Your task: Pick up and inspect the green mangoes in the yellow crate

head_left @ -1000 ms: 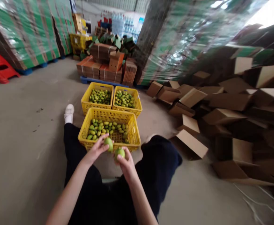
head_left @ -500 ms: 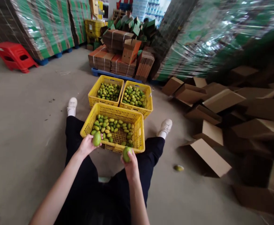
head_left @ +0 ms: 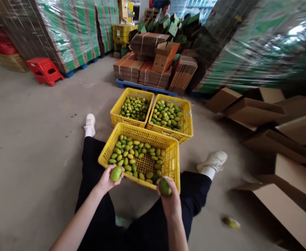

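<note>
My left hand (head_left: 107, 182) has its fingers wrapped round a light green mango (head_left: 116, 173) at the near left edge of the front yellow crate (head_left: 173, 161). A darker green mango (head_left: 165, 187) sits in my right hand (head_left: 172, 200), by the same crate's near right corner. Many green and yellowish mangoes (head_left: 131, 156) lie inside that crate, mostly along its left, far and right sides, with bare slatted bottom showing in the middle. Just beyond stand two more yellow crates, a left one (head_left: 113, 113) and a right one (head_left: 188, 122), both holding mangoes.
One mango (head_left: 231, 222) lies on the floor at right, near scattered open cardboard boxes (head_left: 286, 205). A red stool (head_left: 45, 70) stands at left. Flattened cartons (head_left: 155, 75) are stacked on a blue pallet (head_left: 144, 85); a person (head_left: 164, 12) is behind. Wrapped pallet loads (head_left: 74, 35) flank the area.
The view has turned left, so the crates and boxes appear farther right. Both hands still hold mangoes; the one in my right hand now shows a darker side.
</note>
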`<state>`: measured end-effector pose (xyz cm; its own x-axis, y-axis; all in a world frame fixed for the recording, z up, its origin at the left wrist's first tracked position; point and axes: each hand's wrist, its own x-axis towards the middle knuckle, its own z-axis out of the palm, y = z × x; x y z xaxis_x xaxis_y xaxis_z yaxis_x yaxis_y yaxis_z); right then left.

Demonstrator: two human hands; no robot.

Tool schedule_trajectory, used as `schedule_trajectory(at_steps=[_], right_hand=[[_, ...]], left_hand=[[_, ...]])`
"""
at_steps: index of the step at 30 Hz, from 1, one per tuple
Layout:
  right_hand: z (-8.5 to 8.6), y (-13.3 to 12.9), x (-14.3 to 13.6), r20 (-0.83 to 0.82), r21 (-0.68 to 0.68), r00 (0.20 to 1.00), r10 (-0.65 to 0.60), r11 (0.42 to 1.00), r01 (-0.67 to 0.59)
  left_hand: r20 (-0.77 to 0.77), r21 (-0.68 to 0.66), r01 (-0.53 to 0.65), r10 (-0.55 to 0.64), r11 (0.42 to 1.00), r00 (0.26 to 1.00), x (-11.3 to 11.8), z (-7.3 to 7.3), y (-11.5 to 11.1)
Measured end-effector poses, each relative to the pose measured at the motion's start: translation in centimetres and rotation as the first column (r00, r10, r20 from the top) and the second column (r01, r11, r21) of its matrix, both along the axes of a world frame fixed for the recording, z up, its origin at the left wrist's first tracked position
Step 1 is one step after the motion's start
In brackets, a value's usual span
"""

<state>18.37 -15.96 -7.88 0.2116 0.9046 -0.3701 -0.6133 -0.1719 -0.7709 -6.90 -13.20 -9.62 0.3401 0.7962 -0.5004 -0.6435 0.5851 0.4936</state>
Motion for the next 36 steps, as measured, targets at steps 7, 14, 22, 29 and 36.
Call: schedule_trajectory(at_steps=[7, 14, 22, 29, 36], right_hand=[[1.1, 0.6, -1.2, -0.098, 0.096, 0.985, -0.143, 0.984, 0.153], [1.0, 0.3, -2.7, -0.060, 0.111, 0.995, -0.075, 0.990, 0.081], [1.8, 0.2, -5.8, -0.077, 0.172, 0.992, 0.098, 0.982, -0.084], [3.9, 0.6, -7.4, -0.027, 0.217, 0.969, 0.246, 0.948, -0.235], [4.1, 0.2, -7.3, 0.212, 0.261, 0.975, 0.062, 0.958, -0.118]], left_hand=[[0.013, -0.041, 0.004, -0.004, 0.999, 1.000, 1.0, 0.3, 1.7], [-0.037, -0.037, 0.055, -0.057, 0.998, 0.998, 2.2, 0.3, 2.3], [-0.114, -0.323, 0.004, -0.043, 0.946, 0.993, 4.2, -0.3, -0.8], [-0.127, -0.352, -0.165, 0.127, 0.921, 0.984, 3.7, 1.1, 0.2], [0.006, -0.080, -0.349, 0.351, 0.934, 0.937, 6.3, 4.7, 1.3]])
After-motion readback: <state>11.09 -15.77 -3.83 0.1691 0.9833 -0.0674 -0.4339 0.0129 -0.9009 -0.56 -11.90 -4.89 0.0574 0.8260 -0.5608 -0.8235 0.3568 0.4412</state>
